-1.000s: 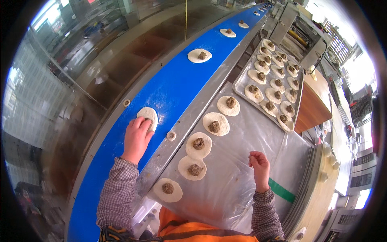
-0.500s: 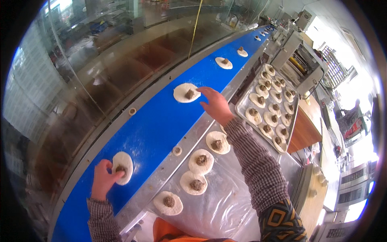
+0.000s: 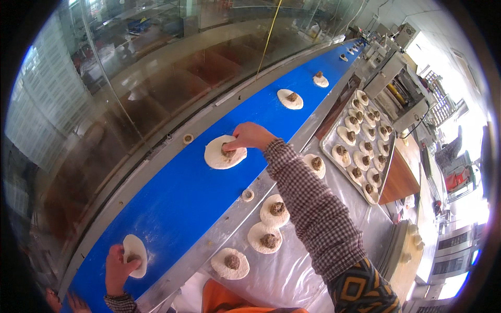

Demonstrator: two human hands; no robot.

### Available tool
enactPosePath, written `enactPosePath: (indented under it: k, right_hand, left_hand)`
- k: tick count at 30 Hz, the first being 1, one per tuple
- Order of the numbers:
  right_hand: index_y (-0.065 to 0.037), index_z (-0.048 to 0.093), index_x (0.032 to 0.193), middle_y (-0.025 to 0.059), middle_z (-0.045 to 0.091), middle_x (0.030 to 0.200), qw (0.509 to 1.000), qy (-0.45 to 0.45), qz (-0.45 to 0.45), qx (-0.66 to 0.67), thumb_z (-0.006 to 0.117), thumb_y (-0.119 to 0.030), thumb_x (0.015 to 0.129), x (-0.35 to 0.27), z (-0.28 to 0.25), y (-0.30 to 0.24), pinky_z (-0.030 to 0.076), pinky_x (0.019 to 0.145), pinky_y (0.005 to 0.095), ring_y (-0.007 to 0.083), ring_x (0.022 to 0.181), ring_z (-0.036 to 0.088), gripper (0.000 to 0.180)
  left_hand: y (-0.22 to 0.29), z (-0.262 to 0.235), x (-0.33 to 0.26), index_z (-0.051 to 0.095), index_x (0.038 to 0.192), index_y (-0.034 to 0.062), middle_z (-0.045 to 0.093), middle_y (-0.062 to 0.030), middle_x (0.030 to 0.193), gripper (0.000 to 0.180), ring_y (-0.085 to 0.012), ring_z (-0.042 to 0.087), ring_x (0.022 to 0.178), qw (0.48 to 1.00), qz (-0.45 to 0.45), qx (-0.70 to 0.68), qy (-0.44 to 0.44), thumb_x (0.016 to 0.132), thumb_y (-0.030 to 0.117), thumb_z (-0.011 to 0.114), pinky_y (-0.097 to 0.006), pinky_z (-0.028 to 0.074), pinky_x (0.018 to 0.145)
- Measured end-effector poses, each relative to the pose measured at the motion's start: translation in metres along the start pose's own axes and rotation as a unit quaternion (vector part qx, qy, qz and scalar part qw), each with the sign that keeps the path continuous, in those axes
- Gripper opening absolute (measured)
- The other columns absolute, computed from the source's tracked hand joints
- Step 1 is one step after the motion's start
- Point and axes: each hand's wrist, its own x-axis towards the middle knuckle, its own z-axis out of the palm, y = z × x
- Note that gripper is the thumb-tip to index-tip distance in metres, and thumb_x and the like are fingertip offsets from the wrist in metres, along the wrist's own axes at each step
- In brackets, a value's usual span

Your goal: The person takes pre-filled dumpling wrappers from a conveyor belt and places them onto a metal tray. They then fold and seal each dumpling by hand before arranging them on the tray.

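On the blue conveyor belt (image 3: pixel 172 198), my left hand (image 3: pixel 119 268) grips the left edge of a flat dough round (image 3: pixel 136 244). Its thumb lies against the brown filling, and the curled fingers are partly hidden. Farther up the belt, my right hand (image 3: pixel 253 136) reaches over a second dough round (image 3: pixel 216 160). Thumb and fingertips close on the lump of brown filling (image 3: pixel 228 151) at its middle. Beyond it, another filled round (image 3: pixel 290 99) lies on the belt, with several smaller ones behind.
Right of the belt, a metal table (image 3: pixel 297 261) carries several filled rounds. A metal tray (image 3: pixel 383 182) of filled rounds stands beyond my right forearm. A glass partition (image 3: pixel 156 68) runs along the left. Another person's hands (image 3: pixel 73 301) show at the lower left.
The dough rounds on the belt have shifted toward the lower left. My left hand has travelled with its round. My right hand has moved left and closed on the filling.
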Motion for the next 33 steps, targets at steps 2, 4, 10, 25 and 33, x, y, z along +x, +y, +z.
enactPosePath:
  k: [2,4,10,25,33]
  right_hand:
    - [0.004,0.07,0.078,0.0193,0.064,0.076,1.0,-0.025,-0.004,-0.002,0.069,-0.066,0.071,0.007,0.011,-0.013,0.045,0.066,0.0429,0.028,0.077,0.061,0.07]
    - [0.002,0.069,0.079,0.0184,0.065,0.079,0.998,-0.032,-0.059,-0.003,0.069,-0.064,0.071,0.009,0.026,-0.032,0.047,0.067,0.0426,0.0293,0.079,0.061,0.067]
    - [-0.005,0.063,0.095,0.0152,0.065,0.086,0.985,0.113,-0.052,0.122,0.077,-0.04,0.069,-0.049,0.067,-0.11,0.051,0.073,0.0429,0.0329,0.086,0.064,0.046]
    - [-0.004,0.053,0.099,-0.001,0.056,0.087,0.885,0.096,0.06,0.451,0.076,-0.002,0.079,-0.322,0.046,-0.115,0.049,0.066,0.0203,0.0054,0.079,0.057,0.031]
    - [0.0,0.055,0.099,0.0012,0.061,0.086,0.803,0.152,0.134,0.56,0.074,-0.005,0.08,-0.406,0.066,-0.048,0.051,0.071,0.0249,0.0098,0.081,0.061,0.027]
  left_hand:
    - [-0.033,-0.016,0.003,0.053,0.098,-0.0002,0.061,-0.0127,0.087,0.047,-0.0224,0.062,0.074,0.997,-0.074,-0.013,0.003,0.063,0.015,0.081,-0.035,0.051,0.064]
    - [-0.065,-0.037,-0.002,0.052,0.097,0.0012,0.057,-0.012,0.088,0.045,-0.0223,0.058,0.077,0.991,-0.122,0.048,0.008,0.064,0.013,0.079,-0.034,0.049,0.066]
    - [-0.134,-0.069,-0.024,0.035,0.131,-0.0026,0.037,-0.0157,0.133,0.056,-0.0285,0.04,0.12,0.968,-0.075,-0.238,-0.03,0.09,0.031,0.053,-0.038,0.032,0.099]
    - [0.069,0.065,-0.148,0.045,0.132,0.0008,0.061,-0.0107,0.116,0.061,-0.0222,0.062,0.106,0.878,-0.139,-0.416,-0.192,0.074,0.009,0.063,-0.035,0.05,0.093]
    - [0.052,0.265,-0.093,0.048,0.129,0.0009,0.062,-0.0096,0.114,0.056,-0.0187,0.06,0.105,0.726,0.025,-0.13,-0.675,0.08,0.015,0.072,-0.032,0.048,0.09]
